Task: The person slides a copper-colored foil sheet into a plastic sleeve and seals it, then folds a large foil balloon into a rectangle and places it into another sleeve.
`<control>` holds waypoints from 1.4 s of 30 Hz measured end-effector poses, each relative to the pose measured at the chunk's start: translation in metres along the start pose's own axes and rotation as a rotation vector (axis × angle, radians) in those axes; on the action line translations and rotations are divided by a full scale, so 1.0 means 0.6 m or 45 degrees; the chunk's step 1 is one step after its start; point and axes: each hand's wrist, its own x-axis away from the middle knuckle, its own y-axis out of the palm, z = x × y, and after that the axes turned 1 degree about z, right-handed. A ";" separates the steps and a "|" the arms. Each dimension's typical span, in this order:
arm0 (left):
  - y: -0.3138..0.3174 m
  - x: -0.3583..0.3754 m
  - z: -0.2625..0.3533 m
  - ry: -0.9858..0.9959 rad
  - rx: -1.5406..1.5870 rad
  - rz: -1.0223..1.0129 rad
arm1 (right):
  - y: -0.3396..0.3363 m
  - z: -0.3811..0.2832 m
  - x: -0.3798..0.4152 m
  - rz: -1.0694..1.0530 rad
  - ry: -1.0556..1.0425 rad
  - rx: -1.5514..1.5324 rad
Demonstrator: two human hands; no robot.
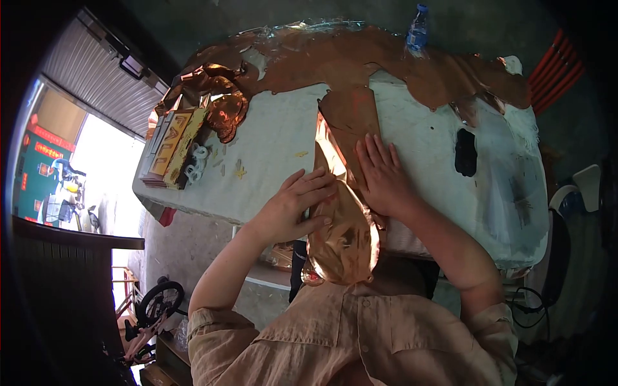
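A long copper-coloured foil sheet point(344, 238) lies over the near edge of the table, its rounded end hanging toward my body. My left hand point(302, 199) rests on the foil's left side, fingers extended over it. My right hand point(383, 177) lies flat with fingers spread along the right edge of the foil strip, partly on the table's pale cover. Beyond my hands, the strip meets a wide brown sheet point(296, 64) spread across the table's far side. Neither hand is wrapped round anything.
Stacked packets point(174, 151) and crumpled copper foil point(228, 106) sit at the table's left. A water bottle point(417, 32) stands at the far edge. A black object point(465, 152) lies at the right of the pale-covered table point(273, 135). Small yellow pieces point(240, 172) lie near the packets.
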 end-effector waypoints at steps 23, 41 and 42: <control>0.003 -0.011 0.004 0.020 -0.173 -0.031 | -0.021 -0.003 -0.006 -0.162 0.063 -0.077; -0.006 -0.027 0.008 0.042 -0.146 -0.017 | -0.020 0.000 -0.005 -0.175 0.043 -0.050; -0.005 -0.027 0.008 0.050 -0.132 0.010 | -0.021 -0.001 -0.004 -0.182 0.048 -0.036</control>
